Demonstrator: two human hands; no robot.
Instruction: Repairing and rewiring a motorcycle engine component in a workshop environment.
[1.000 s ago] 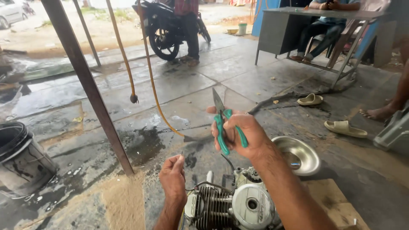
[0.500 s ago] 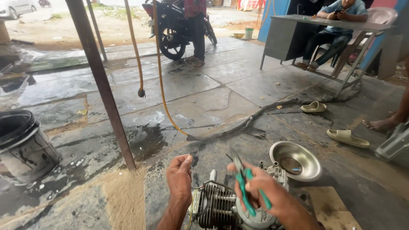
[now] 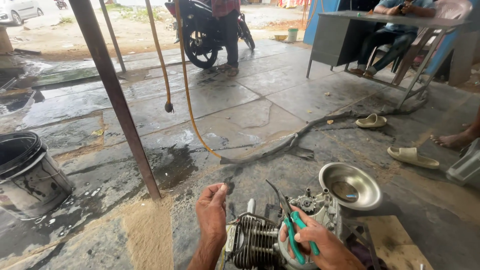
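While I crouch over the small grey finned metal engine (image 3: pixel 280 240) on the wet stone floor (image 3: pixel 240 115), my right hand (image 3: pixel 320 245) is wrapped shut around the green-handled steel pliers (image 3: pixel 292 227), whose dark nose points up toward eleven o'clock over the engine's top. My left hand (image 3: pixel 211 212) hovers just at nine o'clock of the engine, its grip pinched with thumb and fingertips drawn together; whether anything small sits between them I cannot tell. A shiny round steel bowl (image 3: pixel 351 186) rests at two o'clock of the engine, just beside it, with a flat brown piece of board (image 3: pixel 387 237) at four o'clock. A black-rimmed metal bucket (image 3: pixel 27 172) stands well apart at nine o'clock, past a slanted rusty steel post (image 3: pixel 117 95). A yellow hose (image 3: pixel 187 90) hangs at twelve o'clock, and a parked black motorcycle (image 3: pixel 205 30) stands far beyond.
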